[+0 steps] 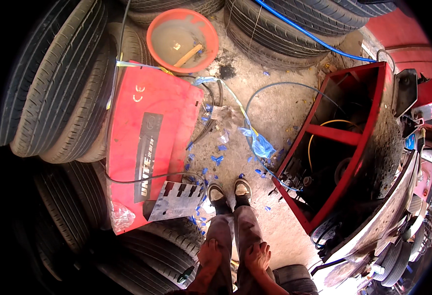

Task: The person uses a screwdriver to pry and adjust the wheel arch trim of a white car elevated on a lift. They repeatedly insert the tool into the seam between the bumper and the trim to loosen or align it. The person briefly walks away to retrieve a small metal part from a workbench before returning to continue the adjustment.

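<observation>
My left hand (pixel 210 253) rests on my left trouser leg near the knee, holding nothing, its fingers laid over the cloth. On the other knee lies my right hand (pixel 258 255), fingers apart and nothing in them. Ahead and to the left is a large red machine panel (pixel 127 113), with a grey notched metal plate (pixel 175 201) at its near end. To the right stands an open red metal machine cabinet (pixel 334 135), with hoses and dark parts inside. Neither hand touches these things.
Stacked tyres (pixel 66 93) line the left side, and more tyres (pixel 279 37) stand at the back. An orange basin (pixel 154 46) holds murky liquid and a stick. Cables, a blue hose (pixel 314 34), a torn blue plastic strip (pixel 260 145) and blue scraps lie about the concrete floor.
</observation>
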`<state>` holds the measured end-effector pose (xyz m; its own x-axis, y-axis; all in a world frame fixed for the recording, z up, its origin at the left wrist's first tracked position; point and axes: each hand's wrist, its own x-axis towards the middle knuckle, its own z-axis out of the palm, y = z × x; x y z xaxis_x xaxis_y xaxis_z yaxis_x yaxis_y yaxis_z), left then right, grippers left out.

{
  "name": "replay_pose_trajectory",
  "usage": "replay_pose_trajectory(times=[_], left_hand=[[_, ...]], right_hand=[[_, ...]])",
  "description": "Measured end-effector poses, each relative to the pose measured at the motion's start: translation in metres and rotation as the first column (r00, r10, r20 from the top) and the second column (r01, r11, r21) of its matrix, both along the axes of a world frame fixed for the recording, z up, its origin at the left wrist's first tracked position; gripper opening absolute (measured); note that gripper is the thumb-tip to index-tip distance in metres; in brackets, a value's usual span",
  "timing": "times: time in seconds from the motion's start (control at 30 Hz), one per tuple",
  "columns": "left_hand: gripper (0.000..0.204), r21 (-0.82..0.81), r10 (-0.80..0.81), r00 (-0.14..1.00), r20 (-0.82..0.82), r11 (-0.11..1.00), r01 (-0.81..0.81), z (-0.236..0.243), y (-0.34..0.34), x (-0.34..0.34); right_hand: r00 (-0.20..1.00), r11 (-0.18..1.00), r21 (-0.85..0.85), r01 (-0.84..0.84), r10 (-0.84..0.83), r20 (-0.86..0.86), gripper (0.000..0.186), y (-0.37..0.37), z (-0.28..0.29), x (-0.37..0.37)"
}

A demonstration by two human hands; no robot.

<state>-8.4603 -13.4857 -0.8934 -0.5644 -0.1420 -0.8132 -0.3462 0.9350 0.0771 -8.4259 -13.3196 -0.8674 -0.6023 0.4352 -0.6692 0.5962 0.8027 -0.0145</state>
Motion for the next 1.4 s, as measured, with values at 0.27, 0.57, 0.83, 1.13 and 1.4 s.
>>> replay_pose_trajectory(times=[0.27,0.57,0.83,1.13,1.4], left_hand=[[0.026,-0.014,-0.012,1.000,0.023,1.000,0.012,0.000,0.006,0.000],[0.028,-0.008,-0.002,0.999,0.046,1.000,0.003,0.002,0.011,0.001],[0.028,-0.023,0.021,0.997,0.068,1.000,-0.020,0.003,0.009,0.001],[0.029,-0.043,0.049,0.996,0.079,0.998,-0.046,-0.006,-0.014,0.017],[0.031,0.007,-0.078,0.984,-0.161,0.997,0.080,0.000,0.013,0.005]], right_hand=[[1.000,1.000,-0.009,0.000,0.000,-0.004,0.017,0.004,-0.001,-0.002],[1.000,1.000,-0.005,-0.007,0.007,-0.020,0.017,0.006,-0.001,-0.001],[0.999,1.000,-0.008,-0.018,0.018,-0.039,0.017,0.005,0.000,-0.002],[0.999,1.000,-0.007,-0.021,0.021,-0.025,0.021,0.004,-0.004,0.006],[1.000,1.000,0.006,0.012,-0.012,0.002,0.025,0.011,0.006,0.004]])
